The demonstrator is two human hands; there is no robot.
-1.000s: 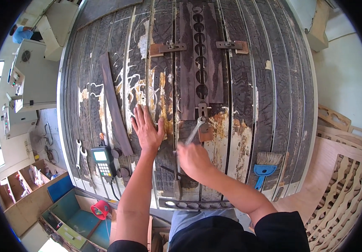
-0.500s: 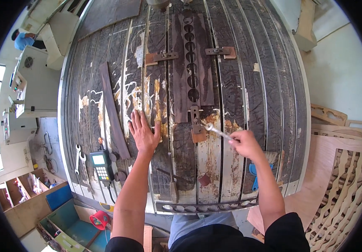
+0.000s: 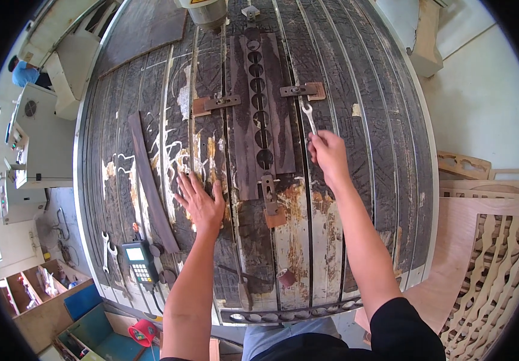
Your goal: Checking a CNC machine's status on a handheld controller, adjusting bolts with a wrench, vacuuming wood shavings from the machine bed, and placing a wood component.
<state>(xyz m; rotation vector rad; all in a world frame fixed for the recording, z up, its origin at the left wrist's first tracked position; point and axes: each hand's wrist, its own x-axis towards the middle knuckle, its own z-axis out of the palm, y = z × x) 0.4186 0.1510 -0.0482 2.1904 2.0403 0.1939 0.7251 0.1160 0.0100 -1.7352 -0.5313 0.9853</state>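
My right hand point(image 3: 330, 153) grips a silver open-end wrench point(image 3: 310, 114), whose jaw points up just below the right clamp point(image 3: 297, 91). My left hand point(image 3: 199, 203) lies flat on the worn slotted machine table point(image 3: 374, 180), fingers spread, left of the workpiece. That workpiece is a dark wooden board point(image 3: 247, 132) with a row of round holes down its middle. A left clamp point(image 3: 222, 102) and a front clamp point(image 3: 269, 194) also press on it, each beside a small wooden block. Whether the wrench touches the right clamp's bolt I cannot tell.
A machine spindle point(image 3: 208, 13) hangs over the far end. On the left lie a dark wood strip point(image 3: 151, 180), a handheld controller point(image 3: 140, 262) and two wrenches point(image 3: 105, 251). A holed strip point(image 3: 295, 314) lines the front edge. Cut wooden panels point(image 3: 482, 283) stand right; a person point(image 3: 25, 72) is far left.
My right hand has carried the wrench from the front clamp up to the right clamp. My left hand stays flat on the table. The whole view has shifted, showing more of the spindle.
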